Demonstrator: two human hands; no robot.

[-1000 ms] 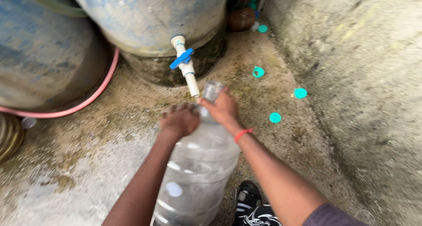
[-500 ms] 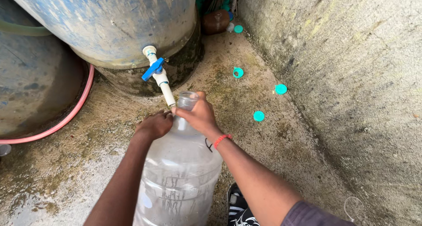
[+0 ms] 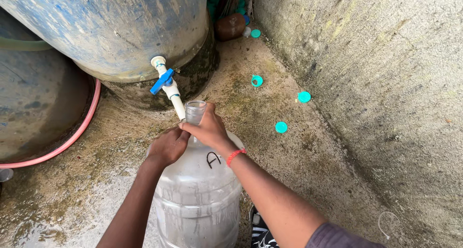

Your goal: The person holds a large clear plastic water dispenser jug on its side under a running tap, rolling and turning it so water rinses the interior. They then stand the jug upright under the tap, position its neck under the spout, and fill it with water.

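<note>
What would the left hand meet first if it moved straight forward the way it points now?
Probably the white tap pipe: the left hand, on the clear jug's shoulder, points toward it. Depth is uncertain; beyond stands the blue barrel.

Clear water jug [image 3: 197, 200] bears a black handwritten mark.

Both hands grip a large clear water jug [image 3: 197, 195] at its top. The right hand [image 3: 208, 131] wraps the neck just below the open mouth; the left hand [image 3: 167, 147] presses the shoulder beside it. Just above the grip, a white tap [image 3: 170, 87] with a blue handle slants down from a blue barrel [image 3: 115, 26], its end beside the mouth. A red band [image 3: 235, 155] circles the right wrist. Right of the grip, three teal caps [image 3: 281, 127] lie on the concrete floor [image 3: 299, 156].
</note>
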